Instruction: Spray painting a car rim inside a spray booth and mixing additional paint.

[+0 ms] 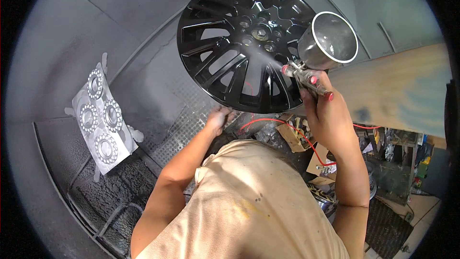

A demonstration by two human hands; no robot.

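The right hand (328,110) is wrapped around a spray gun (306,79) at the lower right edge of the wheel (260,33), its red-ringed nozzle aimed up and left across the spokes toward the hub. A pale streak of mist runs from the nozzle over the wheel. The gun's metal cup (311,45), with a whitish rim, overlaps the wheel's right edge in view. The left hand (220,119) is just below the wheel's lower left rim, fingers curled; whether it grips or merely touches the rim, I cannot tell. The wheel itself is glossy black, with many spokes and a ring of holes about its hub. Below the wheel, a red hose (273,119) curves toward the right forearm, near some torn cardboard (293,136). A perforated floor mat (165,134) shows below and left of the wheel. Well apart to the wheel's left lies a pale sheet (125,146) bearing four silvery rings (106,159). To the wheel's lower right stands a tan board (383,84) stained with blue, and beyond it a cluttered rack (400,168)
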